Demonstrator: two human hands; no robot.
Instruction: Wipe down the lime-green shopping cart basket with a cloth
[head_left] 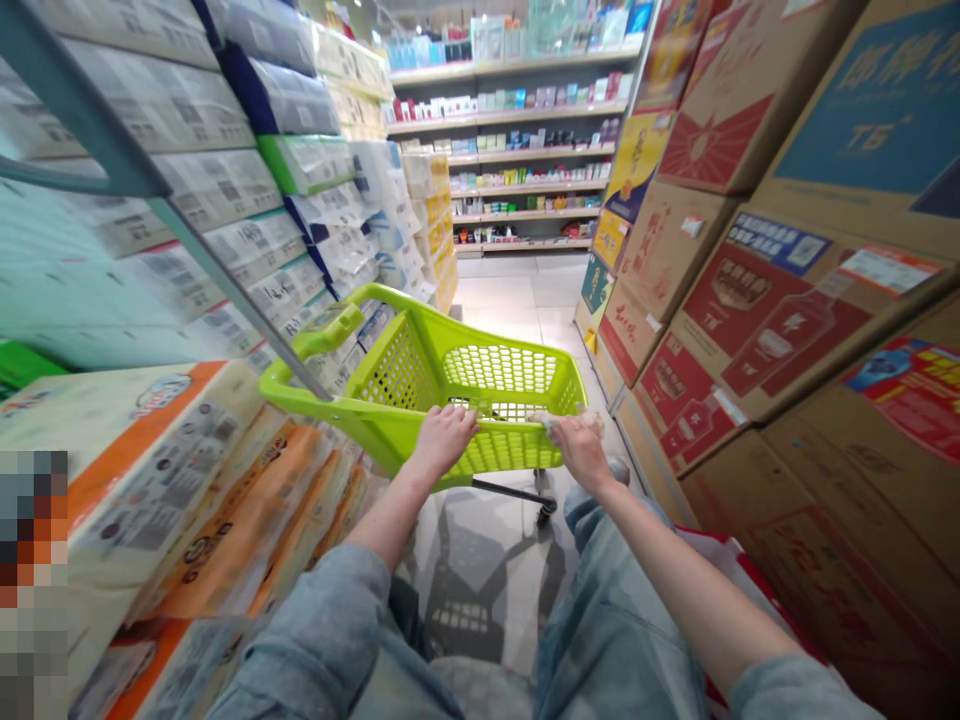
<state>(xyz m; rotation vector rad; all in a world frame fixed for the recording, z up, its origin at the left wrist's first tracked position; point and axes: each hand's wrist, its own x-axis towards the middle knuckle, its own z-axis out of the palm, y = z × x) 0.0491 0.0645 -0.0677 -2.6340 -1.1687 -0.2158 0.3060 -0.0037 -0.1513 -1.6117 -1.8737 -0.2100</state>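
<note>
A lime green shopping basket cart (pixel 502 345) with a grey pole stands in front of me, turned sideways. My left hand (pixel 448 438) is closed over its near rim, around the middle. Farther right, my right hand (pixel 581 450) is closed on a crumpled whitish cloth (pixel 546 422) lying against the same rim near the cart's right end. A black wheel (pixel 546 512) shows under the cart.
Stacked paper packs (pixel 187 480) rise close on the left, and cardboard boxes (pixel 795 310) form a wall on the right. Shelves (pixel 525 150) of small products stand across the aisle's far end. Tiled floor (pixel 487 530) shows between my legs.
</note>
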